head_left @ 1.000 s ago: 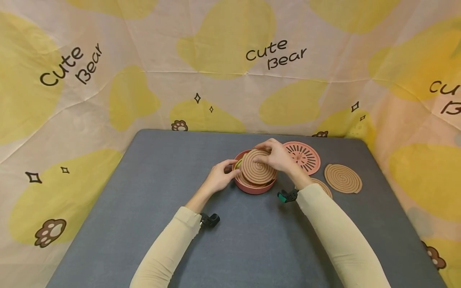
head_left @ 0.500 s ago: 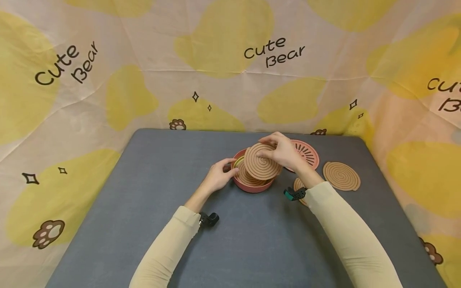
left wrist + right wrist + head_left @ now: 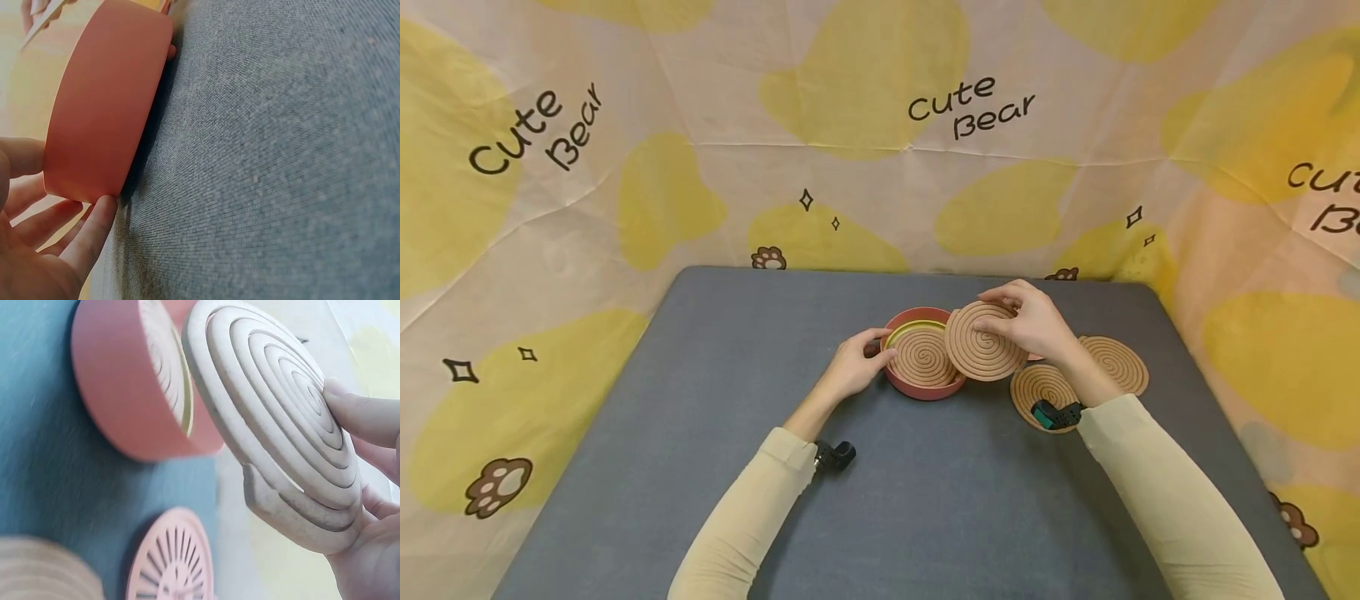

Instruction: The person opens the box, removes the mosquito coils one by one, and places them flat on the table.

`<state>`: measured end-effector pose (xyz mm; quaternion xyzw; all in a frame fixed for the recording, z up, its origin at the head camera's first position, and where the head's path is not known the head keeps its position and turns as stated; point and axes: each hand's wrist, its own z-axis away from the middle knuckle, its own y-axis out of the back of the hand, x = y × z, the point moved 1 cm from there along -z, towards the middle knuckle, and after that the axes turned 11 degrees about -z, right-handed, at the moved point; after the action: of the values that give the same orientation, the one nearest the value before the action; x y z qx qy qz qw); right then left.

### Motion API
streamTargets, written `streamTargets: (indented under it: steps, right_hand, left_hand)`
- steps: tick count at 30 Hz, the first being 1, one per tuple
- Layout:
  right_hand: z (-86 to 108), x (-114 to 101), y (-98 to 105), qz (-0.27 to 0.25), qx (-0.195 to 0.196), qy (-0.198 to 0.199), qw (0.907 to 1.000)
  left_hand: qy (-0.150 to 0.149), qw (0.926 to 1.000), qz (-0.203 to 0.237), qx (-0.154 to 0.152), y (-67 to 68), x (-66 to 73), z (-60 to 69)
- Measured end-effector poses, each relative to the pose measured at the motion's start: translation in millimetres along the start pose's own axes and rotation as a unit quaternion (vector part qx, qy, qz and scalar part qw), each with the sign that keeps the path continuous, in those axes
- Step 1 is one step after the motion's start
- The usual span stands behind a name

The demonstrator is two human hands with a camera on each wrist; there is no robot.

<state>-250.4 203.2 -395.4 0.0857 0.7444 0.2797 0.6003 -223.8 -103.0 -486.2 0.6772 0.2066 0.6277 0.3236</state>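
The right hand [image 3: 1030, 321] pinches a spiral coil [image 3: 987, 341] between the thumb, pressed near the centre of its face, and fingers that reach behind its edge. This coil is held up and tilted above the bench [image 3: 880, 508], just at the right side of a round pink box [image 3: 927, 392]; in the head view its left edge overlaps the rim. The left hand [image 3: 853, 367] grasps the box at its left side, thumb and fingers around the wall, with fingertips low near the base in the left wrist view.

Inside the box lies another coil [image 3: 924, 356], with a yellow-green ring [image 3: 917, 325] showing along its far side. To the right, a third coil [image 3: 1036, 385] lies on the bench, partly hidden by the right wrist's black camera [image 3: 1057, 415], and a fourth coil [image 3: 1116, 367] lies beyond it. A pink slotted lid [image 3: 177, 555] lies near the box, mostly hidden behind the right hand in the head view.
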Motion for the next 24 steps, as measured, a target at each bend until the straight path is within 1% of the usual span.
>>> streamTargets:
  steps: [4,12,17,24]
  right_hand:
    - [10.2,10,12,0.011,0.007,-0.005,0.9999]
    - [37.4,30,36,0.002,0.027,-0.042,0.9987]
    - [56.0,42,49,0.023,0.040,-0.054,0.9975]
    - [79.8,62,70,0.051,0.048,-0.076,0.9946]
  left_hand:
    - [-0.003,1.0000,0.003,-0.001,0.7,0.7,0.2]
    - [-0.004,1.0000,0.005,-0.005,0.4,2.1,-0.7]
    - [-0.002,1.0000,0.004,-0.008,-0.1,1.2,-0.7]
    - [0.001,1.0000,0.001,-0.005,-0.4,0.2,-1.0]
